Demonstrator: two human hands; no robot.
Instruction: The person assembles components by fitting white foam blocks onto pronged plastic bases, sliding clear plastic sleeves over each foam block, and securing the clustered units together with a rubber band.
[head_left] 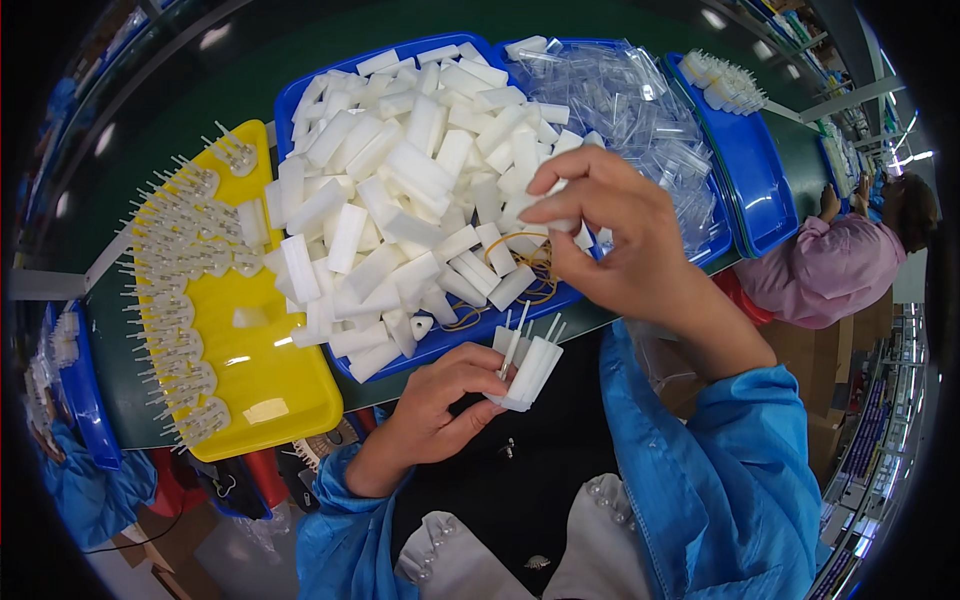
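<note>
My left hand point(440, 405) pinches a white pin base point(513, 403) in front of the trays. Thin pins stand up from this base, and a white block point(538, 368) sits upright on one side of it. Over the right part of the heaped white blocks point(400, 190), my right hand point(630, 230) is closed with bent fingers around a white block point(548, 207), which they partly cover. The heap fills a blue tray point(425, 357). One block in it shows a hole in its end.
At left, a yellow tray point(290, 400) carries rows of pin bases point(190, 240). Clear plastic pieces point(620, 100) fill a tray at right, beside a blue tray point(750, 180) with white parts. Rubber bands point(540, 270) lie by the heap. A person in pink point(830, 265) sits at far right.
</note>
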